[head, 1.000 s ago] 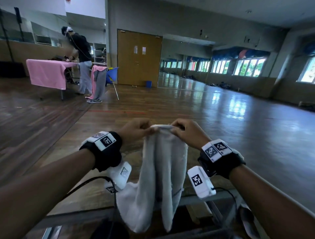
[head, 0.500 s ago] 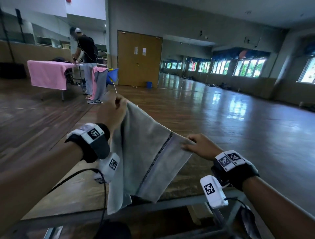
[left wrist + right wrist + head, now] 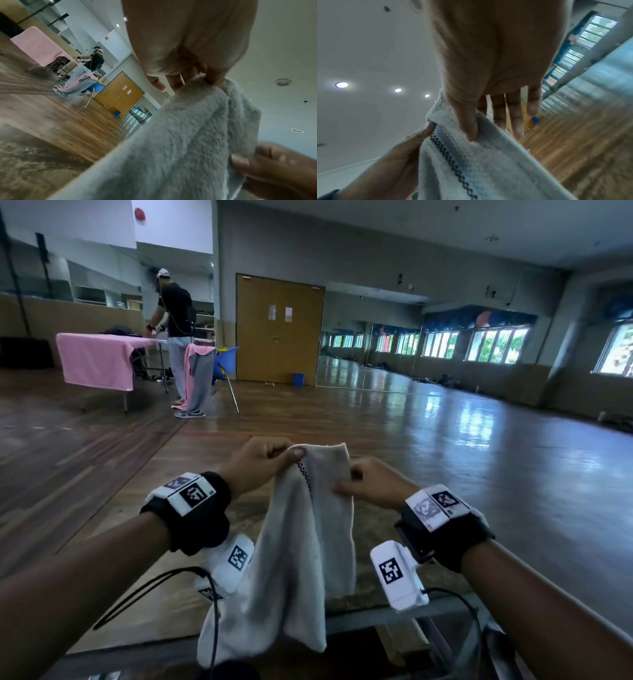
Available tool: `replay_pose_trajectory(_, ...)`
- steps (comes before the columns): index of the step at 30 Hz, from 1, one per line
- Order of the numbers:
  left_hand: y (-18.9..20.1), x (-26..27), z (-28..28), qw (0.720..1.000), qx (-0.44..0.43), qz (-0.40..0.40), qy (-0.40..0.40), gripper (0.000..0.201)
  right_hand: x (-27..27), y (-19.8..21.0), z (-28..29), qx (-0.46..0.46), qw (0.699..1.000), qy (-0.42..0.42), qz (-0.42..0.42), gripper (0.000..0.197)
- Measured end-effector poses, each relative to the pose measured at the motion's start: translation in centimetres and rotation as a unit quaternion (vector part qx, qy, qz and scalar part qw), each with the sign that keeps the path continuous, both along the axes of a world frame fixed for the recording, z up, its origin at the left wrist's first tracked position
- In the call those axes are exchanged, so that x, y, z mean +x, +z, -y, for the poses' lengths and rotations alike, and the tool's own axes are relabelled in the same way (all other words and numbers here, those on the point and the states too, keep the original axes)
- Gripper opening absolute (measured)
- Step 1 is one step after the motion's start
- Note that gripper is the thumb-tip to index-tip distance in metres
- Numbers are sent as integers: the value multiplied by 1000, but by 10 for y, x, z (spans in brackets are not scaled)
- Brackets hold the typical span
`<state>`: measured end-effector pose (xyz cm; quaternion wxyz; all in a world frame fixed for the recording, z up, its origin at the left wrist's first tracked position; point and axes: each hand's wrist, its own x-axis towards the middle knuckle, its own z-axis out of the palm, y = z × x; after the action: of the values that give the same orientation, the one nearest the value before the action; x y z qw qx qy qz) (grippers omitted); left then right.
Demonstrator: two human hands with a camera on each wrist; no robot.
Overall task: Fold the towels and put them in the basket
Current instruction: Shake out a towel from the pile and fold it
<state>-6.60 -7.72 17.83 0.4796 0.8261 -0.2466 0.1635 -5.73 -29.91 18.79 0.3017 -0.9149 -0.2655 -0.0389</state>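
Observation:
A pale grey towel [image 3: 301,546] with a dark dotted stripe hangs in front of me, held up in the air. My left hand [image 3: 263,463] pinches its top left corner between thumb and fingers. My right hand [image 3: 366,484] pinches the top right part, thumb on the near side; close up, the thumb [image 3: 467,127] presses the towel [image 3: 471,169] against the fingers behind. From the left wrist, the left hand [image 3: 202,75] nips the fluffy towel [image 3: 171,148] at its top. No basket is in view.
A worn table top [image 3: 394,573] with a metal frame lies below my hands. Far left, another person [image 3: 174,337] stands at a table draped in pink cloth [image 3: 96,361], beside a blue chair [image 3: 226,368] hung with towels. Wide wooden floor stretches to the right.
The hands spread the towel apart, left raised high, then came back together. The towel now hangs folded lengthwise with both top corners held close together.

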Motion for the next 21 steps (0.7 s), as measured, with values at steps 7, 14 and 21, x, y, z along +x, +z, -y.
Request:
replay_pose_trajectory(7, 2, -5, -7, 999, 40, 2, 37, 25, -1, -21, -7, 223, 972, -5, -74, 18)
replay_pose_trajectory(14, 7, -11, 0, 999, -32, 8, 41, 19, -3, 0, -22, 212, 977, -12, 28, 12)
replay_pose_trajectory(21, 16, -17, 0, 996, -42, 44, 59, 15, -9, -7, -13, 178, 983, 24, -24, 15)
